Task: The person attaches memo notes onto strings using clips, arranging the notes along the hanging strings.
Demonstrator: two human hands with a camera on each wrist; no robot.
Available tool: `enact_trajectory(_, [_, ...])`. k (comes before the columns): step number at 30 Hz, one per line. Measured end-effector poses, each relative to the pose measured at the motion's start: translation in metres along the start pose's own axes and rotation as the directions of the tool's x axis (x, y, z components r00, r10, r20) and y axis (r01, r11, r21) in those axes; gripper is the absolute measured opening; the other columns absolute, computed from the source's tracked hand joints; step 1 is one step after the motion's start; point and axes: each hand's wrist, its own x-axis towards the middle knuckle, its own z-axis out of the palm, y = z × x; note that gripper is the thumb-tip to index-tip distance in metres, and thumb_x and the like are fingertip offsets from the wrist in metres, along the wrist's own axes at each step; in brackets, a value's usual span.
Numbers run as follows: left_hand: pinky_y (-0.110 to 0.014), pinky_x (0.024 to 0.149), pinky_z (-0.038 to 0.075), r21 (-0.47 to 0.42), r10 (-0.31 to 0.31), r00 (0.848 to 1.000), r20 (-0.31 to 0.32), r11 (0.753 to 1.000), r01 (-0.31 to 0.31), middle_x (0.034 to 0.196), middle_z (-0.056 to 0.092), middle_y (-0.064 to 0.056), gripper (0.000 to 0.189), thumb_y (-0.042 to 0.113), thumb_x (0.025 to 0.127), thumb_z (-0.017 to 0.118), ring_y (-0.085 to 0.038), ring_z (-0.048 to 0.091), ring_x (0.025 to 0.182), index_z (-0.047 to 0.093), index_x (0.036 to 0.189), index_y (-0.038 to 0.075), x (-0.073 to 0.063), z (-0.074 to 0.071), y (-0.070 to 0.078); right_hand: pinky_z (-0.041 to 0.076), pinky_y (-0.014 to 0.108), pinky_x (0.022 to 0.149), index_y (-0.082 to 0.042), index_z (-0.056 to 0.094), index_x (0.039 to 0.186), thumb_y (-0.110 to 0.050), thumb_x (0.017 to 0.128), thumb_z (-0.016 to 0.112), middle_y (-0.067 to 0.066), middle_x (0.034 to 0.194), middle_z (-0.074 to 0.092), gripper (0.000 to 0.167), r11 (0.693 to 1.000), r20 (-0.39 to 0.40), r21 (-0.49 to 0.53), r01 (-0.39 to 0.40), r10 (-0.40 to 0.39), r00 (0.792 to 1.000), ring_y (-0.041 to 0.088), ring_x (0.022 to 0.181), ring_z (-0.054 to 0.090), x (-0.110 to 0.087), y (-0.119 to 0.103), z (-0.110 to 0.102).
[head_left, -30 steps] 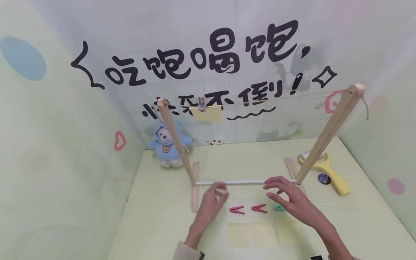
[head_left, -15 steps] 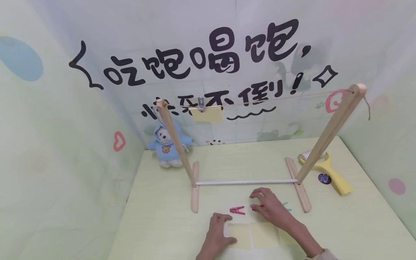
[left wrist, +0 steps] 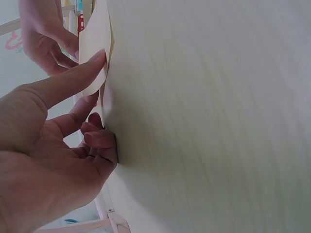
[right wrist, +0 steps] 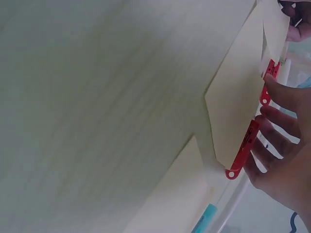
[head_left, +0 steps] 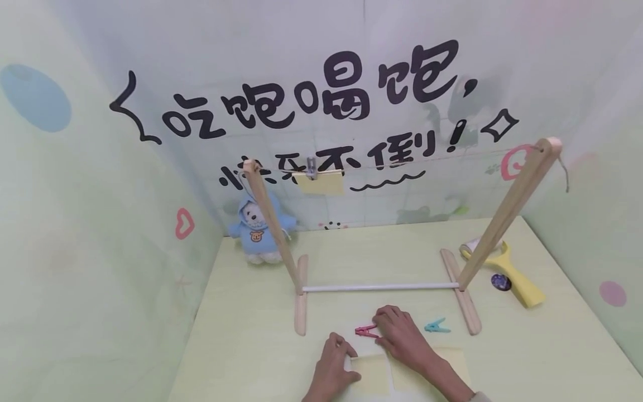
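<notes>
My left hand pinches the left edge of a pale yellow paper square. In the left wrist view the thumb lies over the paper, which bows up, and the index finger is beneath it. At the handle ends of a pinkish-red clothespin, my right hand has its thumb and index finger on either side, pinching it. A second red clothespin lies by that hand's other fingers; the head view hides it under the hand. Another yellow square lies partly under the right forearm.
A teal clothespin and a third paper square are to the right. Behind stands a wooden frame whose string bears a clipped yellow paper. A plush toy and a yellow-handled lint roller flank it.
Both hands have come down toward the front. The left hand has reached the left paper and taken its edge; the right has moved left, past one red clothespin to the other.
</notes>
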Motion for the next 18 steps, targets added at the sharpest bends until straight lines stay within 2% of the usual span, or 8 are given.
enact_trajectory(3, [-0.035, 0.079, 0.059, 0.019, 0.005, 1.000, 0.005, 1.000, -0.006, 0.117, 0.046, 0.006, 0.033, 0.013, 0.074, 0.098, -0.021, 0.055, 0.108, 0.074, 0.095, 0.014, 0.0012, 0.0003, -0.0017, 0.053, 0.051, 0.089, -0.013, 0.072, 0.108, -0.016, 0.077, 0.099, 0.002, 0.120, 0.066, 0.042, 1.000, -0.036, -0.022, -0.010, 0.009, 0.999, 0.027, 0.117, 0.063, -0.0008, 0.0004, 0.0040])
enact_trajectory(10, [-0.034, 0.086, 0.060, 0.046, 0.028, 0.999, -0.017, 0.999, -0.027, 0.118, 0.050, 0.005, 0.025, 0.018, 0.083, 0.095, -0.021, 0.055, 0.109, 0.076, 0.097, 0.012, 0.0027, 0.0036, -0.0039, 0.053, 0.049, 0.091, -0.015, 0.070, 0.102, -0.013, 0.078, 0.098, 0.001, 0.118, 0.066, 0.037, 0.999, -0.084, 0.002, -0.037, 0.037, 0.996, 0.026, 0.119, 0.063, 0.0005, -0.0006, 0.0058])
enact_trajectory(12, [-0.033, 0.088, 0.058, 0.010, 0.024, 0.999, -0.025, 1.000, -0.024, 0.115, 0.052, 0.005, 0.021, 0.017, 0.087, 0.092, -0.018, 0.054, 0.107, 0.075, 0.097, 0.012, 0.0016, 0.0052, -0.0054, 0.054, 0.049, 0.090, -0.015, 0.070, 0.102, -0.013, 0.077, 0.098, 0.001, 0.116, 0.067, 0.037, 0.999, -0.098, 0.012, -0.040, 0.041, 0.994, 0.026, 0.118, 0.064, 0.0004, -0.0007, 0.0057])
enact_trajectory(14, [-0.029, 0.082, 0.054, -0.065, 0.019, 0.999, -0.028, 0.998, -0.021, 0.109, 0.056, 0.005, 0.016, 0.016, 0.092, 0.088, -0.011, 0.052, 0.099, 0.074, 0.097, 0.012, -0.0002, 0.0057, -0.0070, 0.054, 0.049, 0.087, -0.017, 0.071, 0.102, -0.013, 0.078, 0.098, -0.001, 0.115, 0.067, 0.037, 0.998, -0.118, 0.040, -0.048, 0.052, 0.992, 0.024, 0.114, 0.065, -0.0004, -0.0008, 0.0054])
enact_trajectory(18, [-0.021, 0.067, 0.040, -0.241, 0.030, 0.999, -0.034, 0.970, -0.037, 0.088, 0.060, 0.007, 0.008, 0.011, 0.097, 0.082, 0.003, 0.042, 0.079, 0.074, 0.099, 0.010, -0.0032, 0.0054, -0.0077, 0.054, 0.044, 0.083, -0.018, 0.071, 0.105, -0.012, 0.083, 0.095, -0.004, 0.112, 0.070, 0.033, 0.980, -0.146, 0.174, -0.093, 0.119, 0.982, 0.017, 0.102, 0.065, 0.0008, -0.0029, 0.0026])
